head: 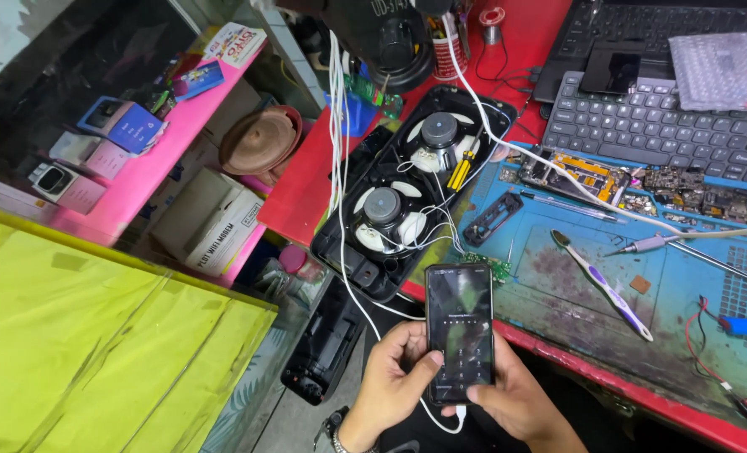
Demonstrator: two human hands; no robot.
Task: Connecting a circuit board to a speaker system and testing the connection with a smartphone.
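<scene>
A black smartphone (460,331) with a lit keypad screen is upright in both hands at the bottom centre. My left hand (394,373) grips its left edge, thumb resting on the lower screen. My right hand (512,394) supports the lower right edge, thumb by the bottom of the screen. A white cable (441,419) is plugged into the phone's bottom and loops under my hands.
An opened black speaker case (411,193) with two drivers lies on the red bench. A blue work mat (592,268) holds a toothbrush (602,283), circuit boards (583,172) and a soldering iron (655,243). Keyboards sit top right, pink shelves with boxes left.
</scene>
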